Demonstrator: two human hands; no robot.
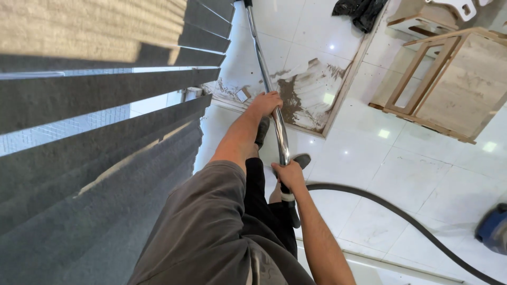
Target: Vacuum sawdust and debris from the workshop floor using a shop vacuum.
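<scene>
Head view, looking down. The wand [269, 84], one chrome tube, runs from the centre toward 12 o'clock; its top end is cut off by the upper edge, so the nozzle is out of sight. Two hands grip it. The left hand [265, 103] is closed round the tube at its upper bend; the right hand [289, 177] is closed round the lower end, just above the dark cuff where the hose [401, 216] joins. One black hose curves from that cuff toward 4 o'clock and leaves the picture at the lower right corner. At 4 o'clock a blue body [494, 229], perhaps the cleaner, is cut off by the right edge and hard to make out. Grey blinds [100, 174] fill the left half, several slats overlapping; their number cannot be told. Two shoes [302, 160] show on the white tiled floor [401, 158], both partly hidden by arm and wand. A recessed floor panel [311, 95] at 12 o'clock holds brown dirt. One wooden frame [449, 79] stands at 2 o'clock, and a black heap [359, 11] lies at 1 o'clock, its nature unclear.
</scene>
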